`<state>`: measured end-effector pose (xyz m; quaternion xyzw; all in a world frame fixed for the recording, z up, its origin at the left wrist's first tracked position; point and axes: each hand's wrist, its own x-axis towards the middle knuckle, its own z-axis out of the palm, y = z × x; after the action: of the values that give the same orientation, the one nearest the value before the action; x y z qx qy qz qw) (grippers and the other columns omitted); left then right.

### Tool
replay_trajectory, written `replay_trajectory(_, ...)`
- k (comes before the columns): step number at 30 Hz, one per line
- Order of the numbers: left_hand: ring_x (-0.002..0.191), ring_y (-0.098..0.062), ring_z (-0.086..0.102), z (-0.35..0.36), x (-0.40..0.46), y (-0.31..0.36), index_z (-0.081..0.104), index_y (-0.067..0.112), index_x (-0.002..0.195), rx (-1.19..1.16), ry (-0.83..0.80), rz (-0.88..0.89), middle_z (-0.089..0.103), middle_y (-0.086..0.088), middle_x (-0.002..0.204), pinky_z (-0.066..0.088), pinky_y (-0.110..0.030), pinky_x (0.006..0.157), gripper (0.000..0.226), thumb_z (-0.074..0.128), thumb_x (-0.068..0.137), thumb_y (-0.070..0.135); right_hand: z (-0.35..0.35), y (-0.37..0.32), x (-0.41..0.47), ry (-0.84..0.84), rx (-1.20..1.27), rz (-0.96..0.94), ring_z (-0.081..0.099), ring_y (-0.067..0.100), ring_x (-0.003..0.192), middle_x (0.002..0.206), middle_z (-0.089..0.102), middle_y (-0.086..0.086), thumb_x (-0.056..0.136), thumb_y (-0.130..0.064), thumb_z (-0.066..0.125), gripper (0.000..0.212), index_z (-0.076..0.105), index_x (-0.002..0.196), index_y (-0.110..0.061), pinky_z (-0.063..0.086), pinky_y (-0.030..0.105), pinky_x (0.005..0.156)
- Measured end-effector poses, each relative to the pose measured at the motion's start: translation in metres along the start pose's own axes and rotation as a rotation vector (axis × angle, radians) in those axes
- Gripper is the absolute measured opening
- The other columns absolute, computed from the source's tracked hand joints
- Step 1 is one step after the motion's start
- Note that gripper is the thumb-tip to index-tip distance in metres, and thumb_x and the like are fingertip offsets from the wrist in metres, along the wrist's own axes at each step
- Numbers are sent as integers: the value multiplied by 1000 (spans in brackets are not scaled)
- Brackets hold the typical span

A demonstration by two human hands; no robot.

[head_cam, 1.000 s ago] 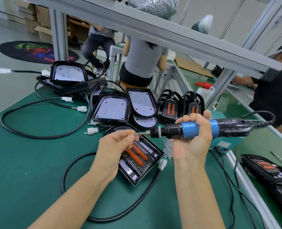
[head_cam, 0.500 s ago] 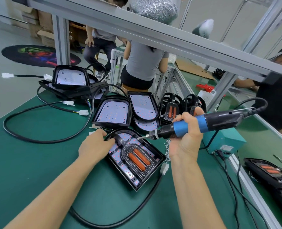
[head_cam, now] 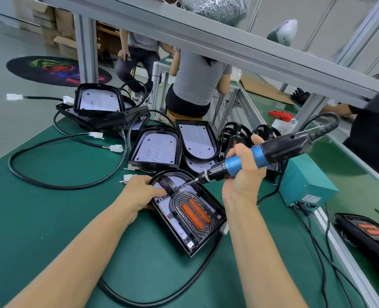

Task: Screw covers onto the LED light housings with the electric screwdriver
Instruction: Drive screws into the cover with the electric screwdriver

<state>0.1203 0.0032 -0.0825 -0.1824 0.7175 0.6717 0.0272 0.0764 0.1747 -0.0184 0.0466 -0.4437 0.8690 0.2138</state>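
where the green bench mat (head_cam: 39, 207) fills the lower view, everything else is laid upon it. several open led housings (head_cam: 155, 150) with pale boards are crowded at the far side, some stacked near the left post, and a teal power box (head_cam: 306, 185) is set at the right edge. nearest the person, the housing being worked on (head_cam: 208, 221) lies flat, a black cover (head_cam: 193, 210) with two orange strips seated inside it. a thick black cable (head_cam: 57, 183) is looped across the mat to the left. the electric screwdriver (head_cam: 250, 156), blue-collared and tilted down to the left, is gripped in the closed right hand (head_cam: 243, 174); its bit tip is set against the curved far end of the cover. the left hand (head_cam: 139, 192) is pressed, fingers bent, onto the housing's far left rim, touching the cover's arch. whether a screw sits under the bit cannot be told.
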Motion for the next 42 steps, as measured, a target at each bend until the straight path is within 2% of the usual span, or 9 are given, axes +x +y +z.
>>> replay_trajectory(5,63,-24,59,2,4,-4,67,-2,89,-47,24,16,66,-13,75,51,-30,60,13,66,78,-9,2,1,1,-30,-28,-15,54,15,61,65,57,-3,69,-5,65,36,59,100,-22,46,30,68)
replay_trajectory(9,58,-21,58,7,6,-3,68,1,82,-36,48,67,66,-9,66,49,-30,62,13,66,75,-10,7,0,4,-98,-87,-49,53,14,61,63,56,-3,71,-3,63,37,57,102,-21,46,30,69)
replay_trajectory(15,66,-24,59,7,8,-6,67,-5,84,-58,71,45,66,-16,74,54,-44,69,12,68,73,-9,14,2,3,-262,-178,-51,51,15,64,64,52,3,69,-2,62,38,56,103,-18,47,20,64)
replay_trajectory(23,63,-23,59,9,7,-11,67,2,76,-115,99,49,66,-13,69,50,-33,64,14,68,71,-12,16,-2,9,-434,-242,39,51,16,68,66,53,-2,71,-1,61,41,55,106,-21,45,28,69)
replay_trajectory(26,63,-23,59,9,9,-11,66,4,73,-106,102,42,65,-13,69,50,-33,63,15,68,71,-11,20,-4,12,-431,-250,60,52,14,71,72,55,-4,70,0,64,43,57,104,-26,47,23,68)
replay_trajectory(30,64,-24,59,9,10,-12,66,5,70,-103,101,37,66,-14,69,54,-45,71,15,69,71,-10,21,-1,9,-392,-269,31,49,23,75,72,53,-4,72,-5,71,35,66,69,-40,47,31,72)
replay_trajectory(33,66,-25,59,9,11,-12,67,1,73,-103,98,31,66,-16,72,53,-50,75,11,70,70,-9,20,-1,9,-361,-254,38,51,23,72,73,53,-1,75,-8,73,25,63,83,-30,50,29,69)
replay_trajectory(36,67,-25,58,9,11,-12,67,0,75,-108,100,32,66,-16,73,52,-44,72,10,70,70,-9,19,0,9,-334,-257,34,55,17,66,75,54,1,75,-10,73,20,61,86,-21,50,26,66)
replay_trajectory(42,58,-20,58,11,9,-10,67,7,69,-106,105,41,66,-4,61,42,-23,52,18,69,71,-10,14,-2,14,-446,-225,105,47,17,69,73,52,-2,68,-1,67,29,62,69,-29,45,23,64)
